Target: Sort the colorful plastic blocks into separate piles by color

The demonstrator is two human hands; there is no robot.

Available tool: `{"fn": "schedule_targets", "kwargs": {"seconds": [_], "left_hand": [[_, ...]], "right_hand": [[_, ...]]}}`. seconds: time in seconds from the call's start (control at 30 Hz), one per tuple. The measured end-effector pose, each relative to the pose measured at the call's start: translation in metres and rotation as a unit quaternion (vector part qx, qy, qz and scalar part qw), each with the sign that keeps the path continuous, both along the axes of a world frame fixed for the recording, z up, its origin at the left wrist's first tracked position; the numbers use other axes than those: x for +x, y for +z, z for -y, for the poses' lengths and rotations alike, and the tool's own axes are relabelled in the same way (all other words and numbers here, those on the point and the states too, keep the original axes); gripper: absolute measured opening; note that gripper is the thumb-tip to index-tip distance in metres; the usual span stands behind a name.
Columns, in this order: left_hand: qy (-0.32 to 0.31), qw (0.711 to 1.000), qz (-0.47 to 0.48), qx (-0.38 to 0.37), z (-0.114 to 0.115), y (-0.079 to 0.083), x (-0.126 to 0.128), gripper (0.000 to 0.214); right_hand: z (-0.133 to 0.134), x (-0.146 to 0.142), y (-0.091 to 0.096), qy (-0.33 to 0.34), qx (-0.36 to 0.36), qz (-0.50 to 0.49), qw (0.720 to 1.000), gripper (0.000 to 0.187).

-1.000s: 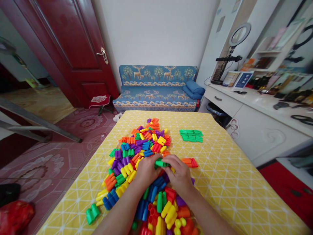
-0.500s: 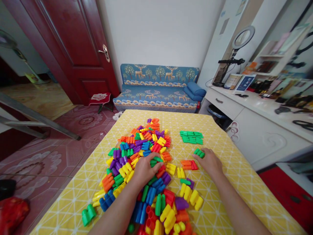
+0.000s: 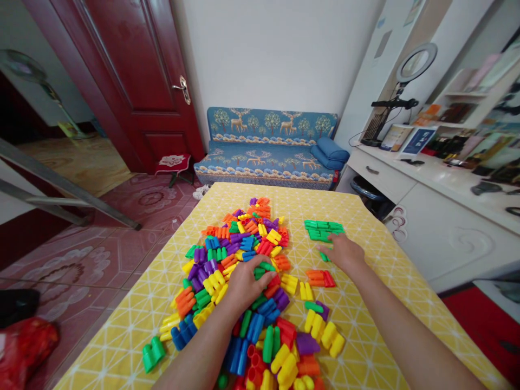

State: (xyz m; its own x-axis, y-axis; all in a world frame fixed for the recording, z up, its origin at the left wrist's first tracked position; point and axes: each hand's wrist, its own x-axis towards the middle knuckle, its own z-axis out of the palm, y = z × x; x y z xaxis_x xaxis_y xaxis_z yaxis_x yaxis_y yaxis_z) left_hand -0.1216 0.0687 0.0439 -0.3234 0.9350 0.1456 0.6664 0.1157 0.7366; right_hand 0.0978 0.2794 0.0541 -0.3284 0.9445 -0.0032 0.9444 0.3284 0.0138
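A heap of plastic bullet-shaped building blocks (image 3: 215, 281) in several colours covers the middle and left of the table. At the heap's right side my left hand (image 3: 247, 281) pinches a green block (image 3: 266, 266) between thumb and fingers. My right hand (image 3: 346, 253) is over the cloth to the right, thumb and fingers apart. A green block (image 3: 324, 257) lies under its thumb, partly covered. Just beyond the fingertips sit green blocks in rows (image 3: 323, 228). Orange and red blocks (image 3: 320, 278) lie side by side closer to me.
The table wears a yellow patterned cloth (image 3: 385, 325). Yellow blocks (image 3: 324, 331) lie near the heap's right edge, and a green block (image 3: 153, 353) lies apart at the left. Past the table stands a blue sofa (image 3: 268, 154); a white dresser (image 3: 439, 211) is at the right.
My right hand has moved slightly away from me toward the green rows and its fingers have spread, leaving the green block on the cloth. My left hand keeps its green block.
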Motion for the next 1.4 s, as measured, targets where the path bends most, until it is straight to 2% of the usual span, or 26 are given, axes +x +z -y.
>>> {"fn": "schedule_targets", "kwargs": {"seconds": [0.1, 0.2, 0.33, 0.47, 0.63, 0.77, 0.87, 0.93, 1.03, 1.13, 1.23, 1.4], "left_hand": [[-0.002, 1.0, 0.001, 0.0, 0.0, 0.0, 0.0, 0.026], [-0.006, 1.0, 0.009, 0.011, 0.0, -0.001, 0.0, 0.025], [-0.004, 1.0, 0.012, 0.014, -0.001, -0.002, 0.0, 0.024], [-0.002, 1.0, 0.011, 0.006, 0.0, 0.001, 0.0, 0.024], [-0.002, 1.0, 0.018, 0.0, 0.0, 0.004, 0.001, 0.026], [-0.004, 1.0, 0.016, 0.004, 0.0, 0.001, 0.0, 0.026], [-0.006, 1.0, 0.018, 0.013, 0.0, -0.002, -0.001, 0.026], [-0.006, 1.0, 0.013, 0.013, 0.001, -0.002, -0.001, 0.026], [-0.009, 1.0, 0.014, 0.014, 0.001, 0.0, -0.001, 0.026], [-0.022, 0.999, 0.031, 0.03, 0.001, 0.002, -0.001, 0.027], [-0.042, 0.996, 0.048, 0.056, 0.001, 0.001, -0.002, 0.029], [-0.044, 0.996, 0.046, 0.058, 0.001, -0.004, -0.005, 0.036]], "right_hand": [[0.011, -0.001, -0.007, -0.017, -0.013, 0.019, 1.0, 0.047], [0.014, 0.001, -0.012, 0.02, 0.002, -0.01, 1.0, 0.045], [-0.007, -0.003, -0.005, 0.091, 0.065, -0.075, 0.991, 0.055], [-0.033, -0.016, 0.001, 0.152, 0.082, -0.089, 0.981, 0.052], [-0.048, -0.021, -0.011, 0.191, 0.075, -0.11, 0.973, 0.048], [-0.048, -0.017, -0.02, 0.212, 0.071, -0.136, 0.965, 0.051], [-0.03, -0.021, -0.019, 0.231, 0.071, -0.218, 0.945, 0.044], [-0.005, -0.03, -0.013, 0.251, 0.049, -0.309, 0.916, 0.035], [0.045, -0.048, -0.002, 0.292, -0.059, -0.388, 0.872, 0.031], [0.09, -0.065, 0.002, 0.321, -0.181, -0.398, 0.84, 0.051], [0.111, -0.076, -0.002, 0.312, -0.204, -0.402, 0.836, 0.061], [0.113, -0.082, -0.009, 0.264, -0.197, -0.439, 0.836, 0.047]]}}
